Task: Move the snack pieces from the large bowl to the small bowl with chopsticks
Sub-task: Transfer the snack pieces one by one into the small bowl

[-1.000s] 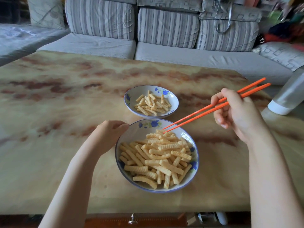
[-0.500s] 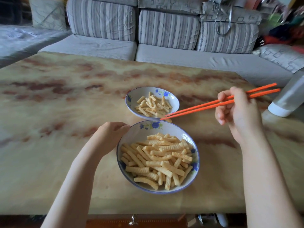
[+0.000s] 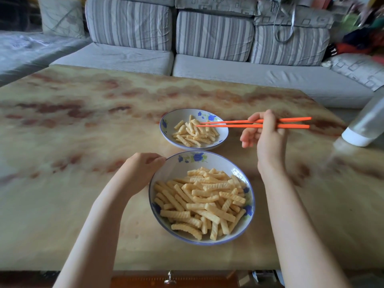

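Observation:
The large bowl (image 3: 176, 169), white with blue flowers, sits near the table's front edge and is full of ridged yellow snack pieces (image 3: 203, 200). My left hand (image 3: 141, 169) rests curled against its left rim. Behind it stands the small bowl (image 3: 168, 121) with several snack pieces (image 3: 193, 134) inside. My right hand (image 3: 268, 134) grips a pair of orange chopsticks (image 3: 239, 124), held level. Their tips are slightly apart over the small bowl, right at a snack piece on top of the pile; I cannot tell whether they pinch it.
The marbled table (image 3: 83, 142) stretches wide to the left. A pale container with a white base (image 3: 365, 125) stands at the right edge. A grey striped sofa (image 3: 207, 48) runs behind the table. A drawer knob (image 3: 170, 278) shows below the front edge.
My right hand has swung the chopsticks from the large bowl's far rim back and up to the small bowl, and they now lie level. The left hand has stayed at the large bowl's rim.

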